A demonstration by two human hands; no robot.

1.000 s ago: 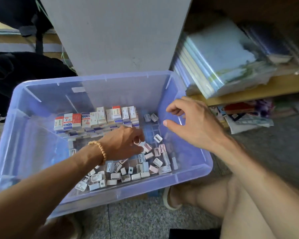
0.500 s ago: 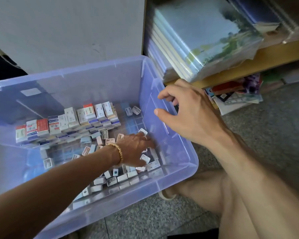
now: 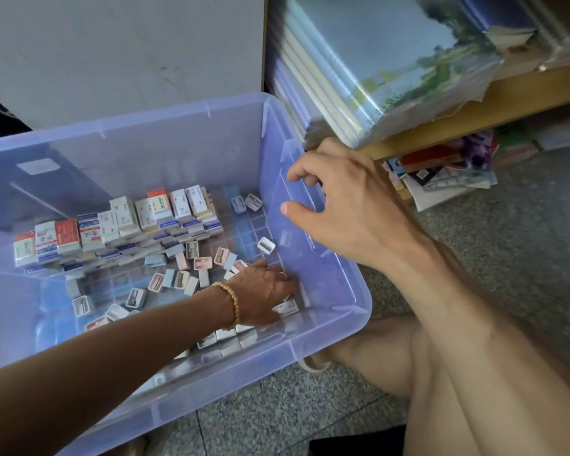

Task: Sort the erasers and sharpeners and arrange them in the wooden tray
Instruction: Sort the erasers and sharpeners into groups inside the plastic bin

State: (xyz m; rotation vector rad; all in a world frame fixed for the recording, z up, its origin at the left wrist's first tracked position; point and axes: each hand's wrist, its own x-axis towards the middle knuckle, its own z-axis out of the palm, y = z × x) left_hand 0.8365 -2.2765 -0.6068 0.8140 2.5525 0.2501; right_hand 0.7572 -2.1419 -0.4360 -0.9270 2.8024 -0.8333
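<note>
Here, centre frame: a translucent blue bin [image 3: 326, 291] holds boxed erasers [image 3: 119, 222] in a row at upper left and loose sharpeners [image 3: 178, 278] below them. Left hand [image 3: 264, 292] reaches among the sharpeners at lower right, grip hidden. Right hand [image 3: 349, 205] hovers over the rim, fingers loosely curled, holding nothing.

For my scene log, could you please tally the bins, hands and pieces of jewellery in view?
Translucent purple plastic bin: 1
Bare hands, left hand and right hand: 2
Tan beaded bracelet: 1
Thin ring: 1
Total: 5
</note>
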